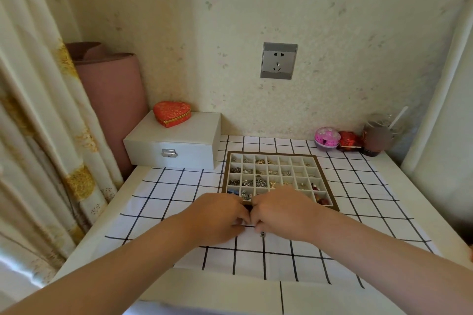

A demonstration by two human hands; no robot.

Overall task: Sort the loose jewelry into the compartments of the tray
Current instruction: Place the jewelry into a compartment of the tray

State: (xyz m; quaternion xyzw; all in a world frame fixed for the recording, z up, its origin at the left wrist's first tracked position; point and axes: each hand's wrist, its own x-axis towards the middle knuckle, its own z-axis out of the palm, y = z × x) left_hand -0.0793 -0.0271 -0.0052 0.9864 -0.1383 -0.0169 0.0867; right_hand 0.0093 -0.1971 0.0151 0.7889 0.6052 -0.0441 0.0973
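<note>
While your left hand (220,215) and right hand (281,212) meet knuckle to knuckle, their fingers are curled under and the tips are hidden, so I cannot tell whether they pinch anything. A small dark thing (247,207) shows in the gap between them, and it may be a piece of jewelry. The tray (271,153) begins right beyond your fingertips, and your right hand covers part of its near row. If you do hold a piece, lift it only enough to clear the brown rim, choose the compartment before you move, and let go low inside it so nothing bounces into a neighbour. The compartments just past your left fingers already hold silver pieces (247,183), while those far beyond your right fingers look almost bare; like probably belongs with like. One small loose piece (262,234) lies on the checked cloth (179,186) just under your right hand, toward you, and a sliding wrist could knock it. Well beyond your left fingers stands a white box (179,140) with a red heart-shaped case (172,113) on top. Far past your right fingers sit a pink case (327,137), a red case (348,140) and a jar (376,140); none of them blocks your reach.
</note>
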